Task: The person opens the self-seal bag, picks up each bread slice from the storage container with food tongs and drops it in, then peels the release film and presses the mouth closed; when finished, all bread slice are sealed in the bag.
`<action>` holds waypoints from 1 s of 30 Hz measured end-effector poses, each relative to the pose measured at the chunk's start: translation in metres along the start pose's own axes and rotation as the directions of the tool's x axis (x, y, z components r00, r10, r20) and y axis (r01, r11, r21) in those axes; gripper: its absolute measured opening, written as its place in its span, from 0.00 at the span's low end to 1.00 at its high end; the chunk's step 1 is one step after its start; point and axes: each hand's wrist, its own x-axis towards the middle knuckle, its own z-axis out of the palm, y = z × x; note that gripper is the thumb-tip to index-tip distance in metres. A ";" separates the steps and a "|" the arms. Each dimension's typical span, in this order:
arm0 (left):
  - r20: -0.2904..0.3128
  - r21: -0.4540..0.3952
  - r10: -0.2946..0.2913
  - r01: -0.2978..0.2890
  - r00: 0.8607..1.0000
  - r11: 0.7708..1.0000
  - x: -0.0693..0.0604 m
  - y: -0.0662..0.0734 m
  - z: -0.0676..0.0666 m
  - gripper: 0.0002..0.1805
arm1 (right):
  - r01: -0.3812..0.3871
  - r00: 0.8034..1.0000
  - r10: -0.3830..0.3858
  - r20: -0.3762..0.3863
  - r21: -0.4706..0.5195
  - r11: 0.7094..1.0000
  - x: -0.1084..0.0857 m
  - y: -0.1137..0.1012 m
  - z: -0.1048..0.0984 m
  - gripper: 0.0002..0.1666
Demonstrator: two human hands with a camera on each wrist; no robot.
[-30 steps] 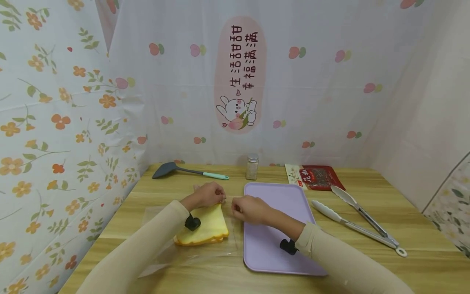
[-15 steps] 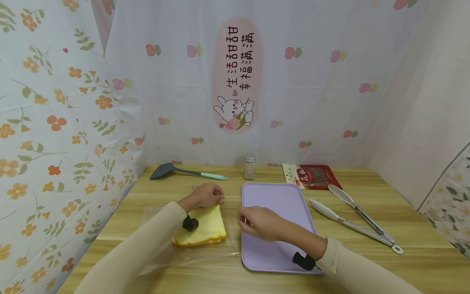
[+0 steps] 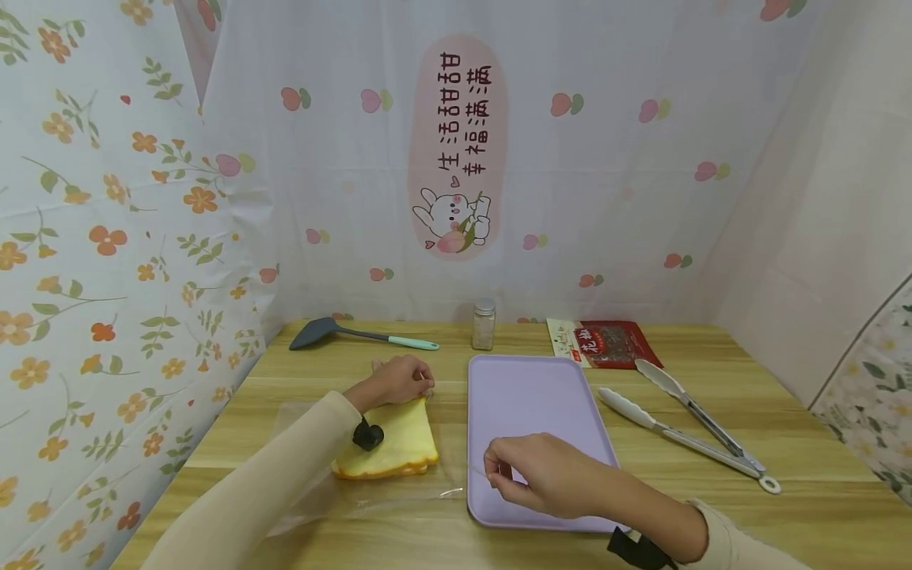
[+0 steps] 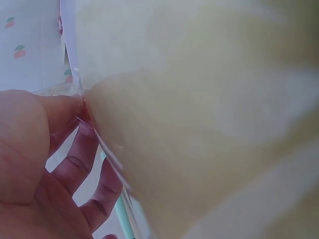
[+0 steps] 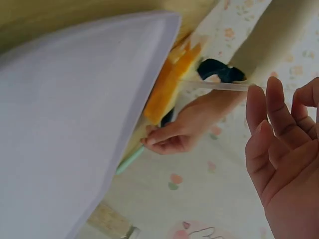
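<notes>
Your strip runs sideways between bag and right hand, with the bread on your left hand's side.
The lilac tray (image 3: 527, 396) lies to your right, just beside the clear bag (image 3: 356, 492), which seems to have its long axis running left to right. The bread (image 3: 406, 435) lies flat within the bag's outline, roughly square, left of your right hand and just on the near side of your left hand (image 3: 399, 378), the nearer one, which pinches the film edge between thumb and finger. Your right hand (image 3: 537, 475), above the tray, pinches the thin clear strip (image 5: 214, 86) at its fingertips; you cannot tell whether it joins the bag.
</notes>
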 end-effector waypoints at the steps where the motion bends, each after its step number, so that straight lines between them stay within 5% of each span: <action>1: 0.001 0.006 0.001 -0.001 1.000 1.000 0.000 0.001 0.000 0.09 | 0.024 1.000 -0.024 -0.004 -0.006 1.000 -0.004 -0.003 -0.002 0.10; 8: 0.000 0.035 -0.010 0.010 1.000 0.999 -0.001 0.002 -0.001 0.09 | 0.152 0.988 -0.152 0.012 -0.008 0.988 -0.026 -0.026 -0.012 0.09; 13: 0.008 0.044 -0.027 0.027 1.000 0.999 -0.001 0.002 0.000 0.09 | 0.110 0.981 -0.124 0.151 0.100 0.989 -0.038 -0.042 -0.021 0.07; 16: 0.011 0.049 -0.022 0.022 1.000 0.999 0.000 0.000 0.000 0.09 | 0.104 0.967 -0.135 0.218 0.151 0.983 -0.044 -0.049 -0.023 0.06; 21: 0.016 0.039 -0.008 0.007 1.000 0.999 0.000 0.000 0.000 0.09 | 0.263 0.923 -0.299 0.241 0.172 0.949 -0.051 -0.058 -0.019 0.05; 27: 0.016 0.053 -0.032 0.031 0.999 0.998 -0.001 0.001 0.000 0.10 | 0.050 0.873 -0.185 0.452 0.293 0.955 -0.059 -0.069 -0.028 0.10; 30: 0.019 0.049 -0.028 0.027 0.999 0.998 -0.001 0.001 0.000 0.10 | 0.090 0.907 -0.188 0.378 0.261 0.961 -0.063 -0.070 -0.039 0.07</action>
